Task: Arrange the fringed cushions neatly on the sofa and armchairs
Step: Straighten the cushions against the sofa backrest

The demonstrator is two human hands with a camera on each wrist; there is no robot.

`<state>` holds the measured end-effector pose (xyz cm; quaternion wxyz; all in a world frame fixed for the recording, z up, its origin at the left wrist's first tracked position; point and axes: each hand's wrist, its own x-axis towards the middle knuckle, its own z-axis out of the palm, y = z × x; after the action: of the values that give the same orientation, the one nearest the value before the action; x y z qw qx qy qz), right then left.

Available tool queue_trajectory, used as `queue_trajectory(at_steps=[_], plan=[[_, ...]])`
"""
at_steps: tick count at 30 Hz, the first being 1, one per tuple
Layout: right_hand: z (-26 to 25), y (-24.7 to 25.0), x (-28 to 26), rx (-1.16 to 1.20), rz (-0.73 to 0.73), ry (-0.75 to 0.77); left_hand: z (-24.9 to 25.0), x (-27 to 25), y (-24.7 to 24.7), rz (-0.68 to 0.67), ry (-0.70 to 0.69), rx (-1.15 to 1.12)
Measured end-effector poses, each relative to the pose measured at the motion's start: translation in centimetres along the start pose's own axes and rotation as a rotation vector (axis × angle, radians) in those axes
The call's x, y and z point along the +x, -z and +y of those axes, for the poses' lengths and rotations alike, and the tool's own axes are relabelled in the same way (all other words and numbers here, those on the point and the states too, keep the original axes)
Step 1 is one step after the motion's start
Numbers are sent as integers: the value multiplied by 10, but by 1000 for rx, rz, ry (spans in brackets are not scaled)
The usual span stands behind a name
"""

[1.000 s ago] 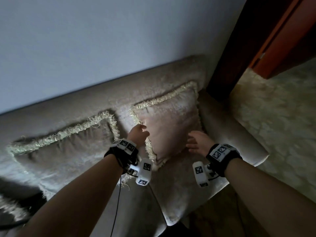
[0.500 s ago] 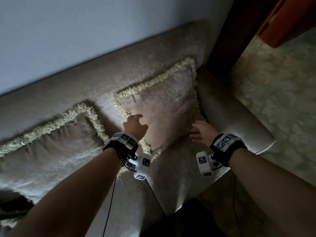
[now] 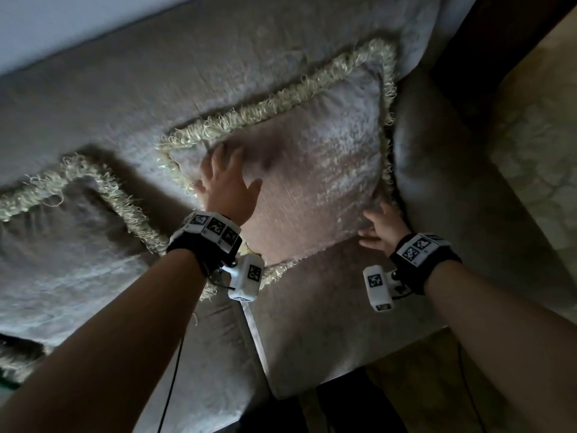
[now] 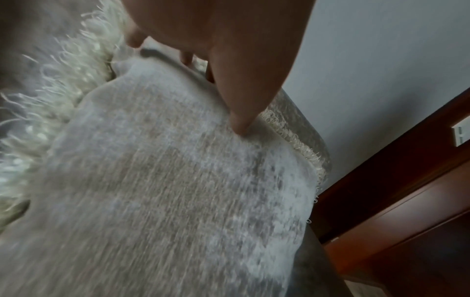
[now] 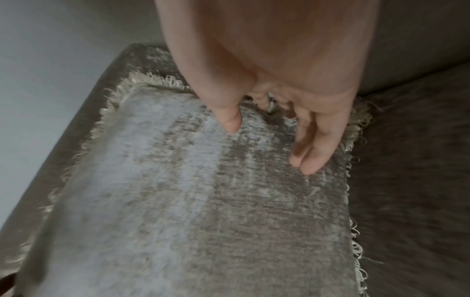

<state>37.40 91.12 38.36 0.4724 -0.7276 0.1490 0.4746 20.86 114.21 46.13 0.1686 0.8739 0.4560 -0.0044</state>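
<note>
A beige cushion with a cream fringe leans on the sofa backrest by the right armrest. My left hand lies flat with spread fingers on the cushion's upper left face. At the lower right corner, my right hand touches the cushion with straight fingers. A second fringed cushion leans against the backrest to the left.
The sofa seat reaches to its front edge below my wrists. A dark wooden door frame stands right of the sofa. Pale patterned floor lies beyond the armrest. A grey wall rises behind.
My left hand has gone from curled at the cushion's left fringe to flat and spread higher on its face. My right hand stays at the lower right corner. The view has moved closer.
</note>
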Motion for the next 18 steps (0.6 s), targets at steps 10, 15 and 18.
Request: queue_trajectory(at_steps=[10, 15, 18], plan=[[7, -6, 97, -13, 0, 53, 8, 26, -34, 149, 96, 97], [10, -6, 116, -87, 14, 121, 15, 33, -35, 159, 129, 148], [4, -8, 125, -152, 49, 174, 17, 41, -32, 124, 128, 145]])
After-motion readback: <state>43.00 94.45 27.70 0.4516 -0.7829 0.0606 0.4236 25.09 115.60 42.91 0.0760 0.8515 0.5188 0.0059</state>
